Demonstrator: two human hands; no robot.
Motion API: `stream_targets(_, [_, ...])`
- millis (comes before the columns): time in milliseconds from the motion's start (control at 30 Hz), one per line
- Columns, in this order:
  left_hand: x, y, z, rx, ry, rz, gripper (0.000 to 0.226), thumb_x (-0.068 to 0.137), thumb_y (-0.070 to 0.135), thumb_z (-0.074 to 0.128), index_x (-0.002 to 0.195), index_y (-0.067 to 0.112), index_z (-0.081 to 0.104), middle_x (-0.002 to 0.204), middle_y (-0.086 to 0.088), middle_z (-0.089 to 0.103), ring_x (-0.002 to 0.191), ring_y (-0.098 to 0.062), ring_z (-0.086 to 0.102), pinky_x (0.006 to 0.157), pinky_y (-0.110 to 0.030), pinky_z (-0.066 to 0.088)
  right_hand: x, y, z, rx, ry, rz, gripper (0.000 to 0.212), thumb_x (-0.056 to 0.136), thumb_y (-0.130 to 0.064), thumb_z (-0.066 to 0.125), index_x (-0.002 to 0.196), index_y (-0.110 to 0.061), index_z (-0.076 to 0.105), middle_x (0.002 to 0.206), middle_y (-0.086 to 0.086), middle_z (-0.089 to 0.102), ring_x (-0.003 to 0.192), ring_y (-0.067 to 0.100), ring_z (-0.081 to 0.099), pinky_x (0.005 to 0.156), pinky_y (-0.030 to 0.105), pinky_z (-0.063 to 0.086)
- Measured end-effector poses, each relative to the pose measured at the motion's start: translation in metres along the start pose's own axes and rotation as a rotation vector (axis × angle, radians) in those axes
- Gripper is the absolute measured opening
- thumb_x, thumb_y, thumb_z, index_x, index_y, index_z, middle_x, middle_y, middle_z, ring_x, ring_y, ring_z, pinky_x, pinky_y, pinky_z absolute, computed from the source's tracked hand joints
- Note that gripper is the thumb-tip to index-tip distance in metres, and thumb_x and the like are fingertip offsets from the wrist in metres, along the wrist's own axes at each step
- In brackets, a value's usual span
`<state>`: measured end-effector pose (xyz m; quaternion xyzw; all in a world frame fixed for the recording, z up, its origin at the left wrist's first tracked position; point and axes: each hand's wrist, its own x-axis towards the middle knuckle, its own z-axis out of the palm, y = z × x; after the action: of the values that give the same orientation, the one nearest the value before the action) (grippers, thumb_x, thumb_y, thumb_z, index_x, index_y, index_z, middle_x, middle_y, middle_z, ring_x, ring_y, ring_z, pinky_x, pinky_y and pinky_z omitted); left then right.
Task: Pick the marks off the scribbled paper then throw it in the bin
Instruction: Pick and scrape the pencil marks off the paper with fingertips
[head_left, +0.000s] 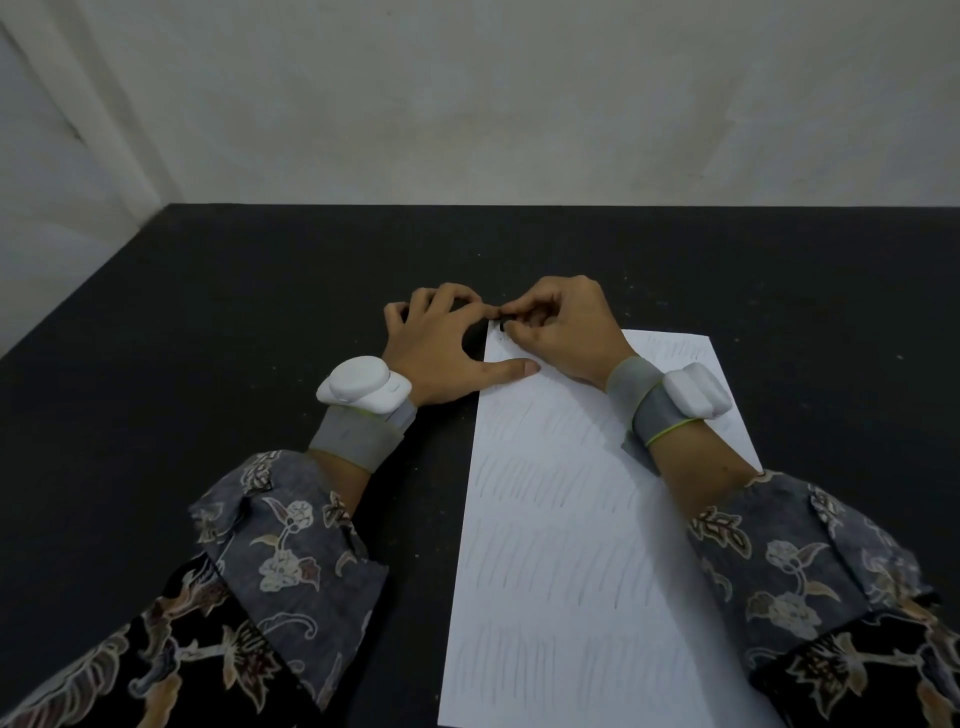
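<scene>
One sheet of scribbled paper (582, 519) is laid flat on the dark worktop (260, 312), and both hands are gathered at its far left corner. The left hand (441, 353) is rested just off the paper's left edge, thumb stretched straight onto the sheet to pin it, fingers loosely bent with nothing seen held. The right hand (561, 327) is clenched in a pinch on a small dark piece (503, 326) at that same corner; what the piece is cannot be told.

Risks, as judged: the corner could be torn or creased if the pinch is pulled hard, and the sheet could be slid across the worktop if the thumb's hold is eased. The many faint pencil rows may be smeared by the right wrist lying across the paper.

Counted: one paper, two hands, two white wrist devices. No bin is seen.
</scene>
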<state>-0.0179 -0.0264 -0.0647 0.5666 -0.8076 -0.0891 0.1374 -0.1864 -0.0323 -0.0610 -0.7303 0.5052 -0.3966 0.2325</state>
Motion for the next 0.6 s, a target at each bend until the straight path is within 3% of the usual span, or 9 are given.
stream_targets(200, [-0.0015, -0.0014, 0.0021, -0.016, 0.016, 0.016, 0.088, 0.057, 0.089, 0.036, 0.132, 0.044, 0.05, 0.14, 0.011, 0.037, 0.131, -0.015, 0.026, 0.097, -0.034, 0.013, 0.0002, -0.0028, -0.004, -0.067, -0.085, -0.036, 0.015, 0.076, -0.003, 0.072, 0.092, -0.005, 0.074, 0.078, -0.002, 0.063, 0.066, 0.007, 0.058, 0.06, 0.01, 0.048])
stream_targets(600, [-0.003, -0.0021, 0.0025, -0.027, 0.045, 0.024, 0.1, 0.049, 0.092, 0.024, 0.134, 0.045, 0.048, 0.14, 0.013, 0.036, 0.13, -0.013, 0.026, 0.095, -0.03, 0.01, -0.0008, -0.006, 0.0034, -0.153, -0.006, -0.085, 0.015, 0.078, -0.003, 0.071, 0.093, -0.003, 0.073, 0.081, 0.003, 0.062, 0.062, 0.005, 0.052, 0.058, 0.007, 0.045])
